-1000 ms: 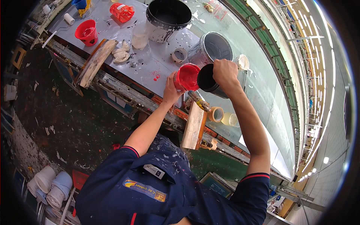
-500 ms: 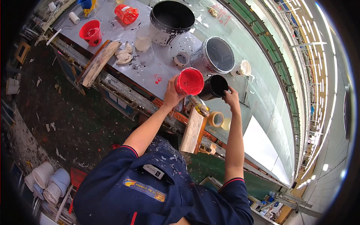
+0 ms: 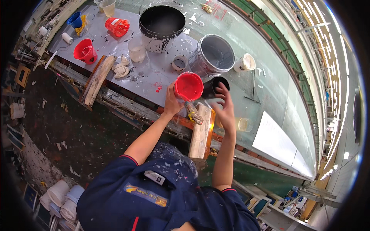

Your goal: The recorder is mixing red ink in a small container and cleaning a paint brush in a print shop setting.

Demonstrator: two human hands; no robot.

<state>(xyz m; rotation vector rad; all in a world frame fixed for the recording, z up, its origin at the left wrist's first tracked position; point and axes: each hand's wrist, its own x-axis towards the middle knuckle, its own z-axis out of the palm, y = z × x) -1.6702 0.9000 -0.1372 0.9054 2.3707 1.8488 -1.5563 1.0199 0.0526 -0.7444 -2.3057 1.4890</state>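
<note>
My left hand (image 3: 171,103) grips a red cup (image 3: 188,86) of red paint from below, holding it over the near edge of the grey worktable (image 3: 115,82). A paint-caked brush (image 3: 193,114) sticks out under that hand. Just right of the red cup a small black cup (image 3: 214,86) stands on the table. My right hand (image 3: 225,109) hovers beside it with fingers spread, holding nothing. My dark blue sleeves come in from the bottom of the view.
Behind stand a large black bucket (image 3: 162,23), a grey bucket (image 3: 214,52), a clear cup (image 3: 137,48), a tape roll (image 3: 179,62) and a white tub (image 3: 244,63). Red cups (image 3: 84,50) and a plank (image 3: 96,79) lie left. A wooden board (image 3: 201,133) leans below my hands.
My right hand brought the black cup down from its tilt over the red cup, set it on the table and let go. The left hand kept the red cup.
</note>
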